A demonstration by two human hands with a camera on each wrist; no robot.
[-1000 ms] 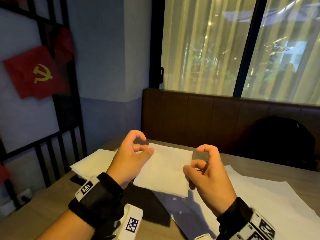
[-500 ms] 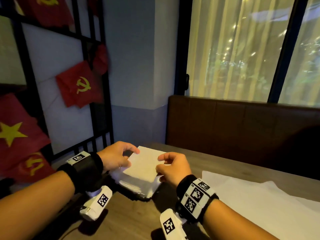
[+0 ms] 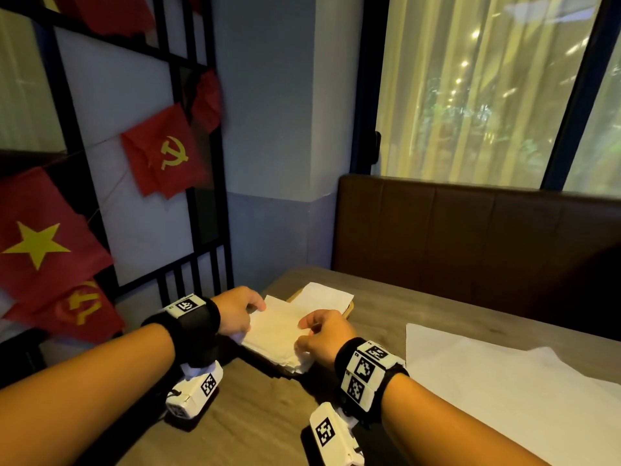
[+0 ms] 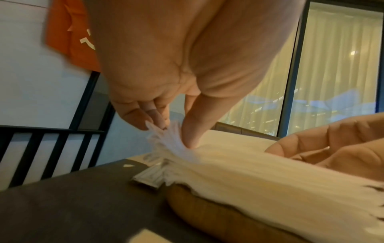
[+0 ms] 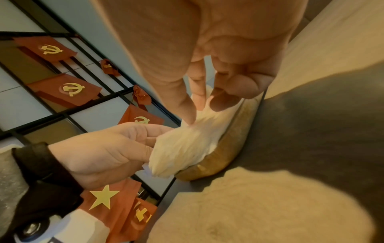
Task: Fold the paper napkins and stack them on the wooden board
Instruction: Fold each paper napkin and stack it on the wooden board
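Observation:
A stack of folded white napkins (image 3: pixel 277 332) lies on the wooden board (image 3: pixel 349 309) near the table's left edge. My left hand (image 3: pixel 255 309) holds the stack's left corner. In the left wrist view its thumb (image 4: pixel 193 131) presses on top while curled fingers (image 4: pixel 149 115) lift the napkin corner (image 4: pixel 166 139). My right hand (image 3: pixel 304 334) pinches the stack's right edge, thumb and fingertips (image 5: pixel 188 108) closed on the napkins (image 5: pixel 187 144) above the board (image 5: pixel 228 143). One folded napkin (image 3: pixel 327 294) sticks out at the back of the board.
Large unfolded napkins (image 3: pixel 504 381) are spread on the table (image 3: pixel 386 304) to the right. A small flat packet (image 4: pixel 147 179) lies beside the board. A brown bench back (image 3: pixel 470 240) stands behind the table and a black railing with red flags (image 3: pixel 161 156) to the left.
Both hands carried the folded napkin from mid-air leftward and down onto the stack on the board. The head view swung left and lower.

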